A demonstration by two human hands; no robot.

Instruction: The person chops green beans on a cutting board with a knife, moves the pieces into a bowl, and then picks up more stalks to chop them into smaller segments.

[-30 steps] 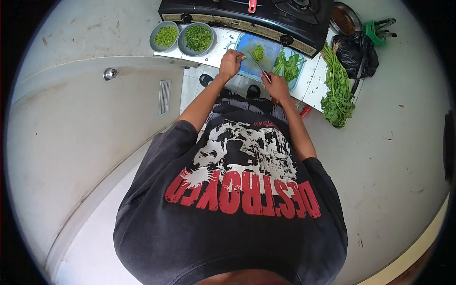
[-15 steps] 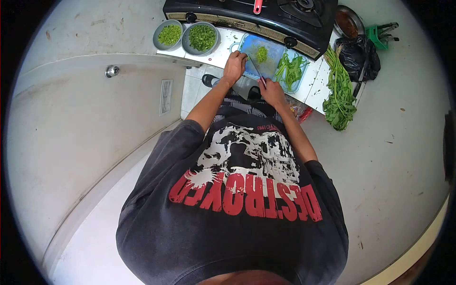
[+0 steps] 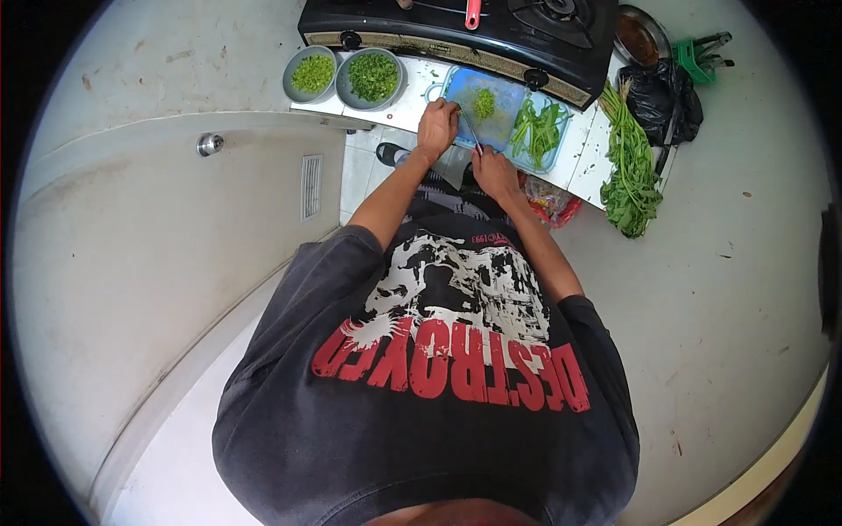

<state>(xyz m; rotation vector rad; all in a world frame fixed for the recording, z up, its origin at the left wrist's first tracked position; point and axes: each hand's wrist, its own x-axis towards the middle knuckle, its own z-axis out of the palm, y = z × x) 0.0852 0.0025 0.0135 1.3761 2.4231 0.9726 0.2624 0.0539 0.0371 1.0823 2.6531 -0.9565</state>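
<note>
My right hand (image 3: pixel 496 174) is wrapped round the handle of a knife (image 3: pixel 472 131), whose blade points up and left over the blue cutting board (image 3: pixel 504 115). Close to the blade tip, my left hand (image 3: pixel 438 129) is closed at the board's left edge, with a little green stem showing at its fingertips; most of it is hidden. A small pile of chopped greens (image 3: pixel 483 103) lies on the board just beyond the knife. Uncut leafy greens (image 3: pixel 539 131) rest on the board's right side.
Two grey bowls hold chopped greens: a paler lot (image 3: pixel 312 74) and a darker lot (image 3: pixel 373 77). Behind the board stands a black gas stove (image 3: pixel 421 35). To the right are a large bunch of greens (image 3: pixel 630 180), a black plastic bag (image 3: pixel 660 105) and a green basket (image 3: pixel 695 61).
My right hand has shifted slightly left and toward me with the knife. The left hand stays by the board's left edge. The view has tilted a little.
</note>
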